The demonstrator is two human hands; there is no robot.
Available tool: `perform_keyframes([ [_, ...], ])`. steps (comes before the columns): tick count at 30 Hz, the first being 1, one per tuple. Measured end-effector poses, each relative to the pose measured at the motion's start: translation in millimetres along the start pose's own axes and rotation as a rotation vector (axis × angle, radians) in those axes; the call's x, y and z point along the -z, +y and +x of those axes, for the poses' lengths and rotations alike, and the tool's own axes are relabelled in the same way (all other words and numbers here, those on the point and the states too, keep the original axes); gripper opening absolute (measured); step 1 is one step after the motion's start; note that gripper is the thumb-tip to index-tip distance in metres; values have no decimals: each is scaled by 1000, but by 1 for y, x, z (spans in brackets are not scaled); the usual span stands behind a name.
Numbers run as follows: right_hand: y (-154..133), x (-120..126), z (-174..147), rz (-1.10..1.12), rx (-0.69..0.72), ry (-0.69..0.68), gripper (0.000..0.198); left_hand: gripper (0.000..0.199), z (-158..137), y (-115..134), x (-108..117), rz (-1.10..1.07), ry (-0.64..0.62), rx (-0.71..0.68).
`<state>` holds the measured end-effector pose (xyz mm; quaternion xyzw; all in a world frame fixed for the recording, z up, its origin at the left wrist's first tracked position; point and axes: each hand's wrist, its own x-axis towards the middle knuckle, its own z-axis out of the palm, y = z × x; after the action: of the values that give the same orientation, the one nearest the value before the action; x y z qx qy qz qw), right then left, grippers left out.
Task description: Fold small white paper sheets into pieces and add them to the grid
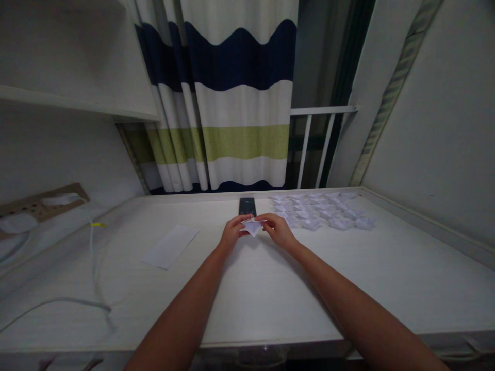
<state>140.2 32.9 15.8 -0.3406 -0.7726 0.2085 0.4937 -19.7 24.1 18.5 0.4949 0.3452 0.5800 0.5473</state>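
A small piece of folded white paper (252, 228), pointed at its lower end, is held above the desk between both hands. My left hand (232, 230) pinches its left side, with the thumb below and fingers above. On the other side, my right hand (277, 229) grips the right edge between thumb and fingers. Just behind the paper lies a dark phone (247, 205), partly covered by the hands. Rows of similar folded white paper pieces (317, 210) sit to the right of my right hand, towards the back of the desk.
A flat white paper sheet (170, 247) lies on the desk (266, 304) at left. A power strip (50, 203) with plugs is by the left wall, its white cable (92, 247) running down across the desk. A striped curtain (243, 108) hangs behind.
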Motion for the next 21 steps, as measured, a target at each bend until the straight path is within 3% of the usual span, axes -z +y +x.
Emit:
perform_keyframes([
  [8, -4, 1, 0, 3, 77, -4, 28, 25, 1, -1, 2, -11, -4, -8],
  [21, -6, 1, 1, -6, 75, 2, 24, 21, 0, 0, 3, -10, -44, -41],
])
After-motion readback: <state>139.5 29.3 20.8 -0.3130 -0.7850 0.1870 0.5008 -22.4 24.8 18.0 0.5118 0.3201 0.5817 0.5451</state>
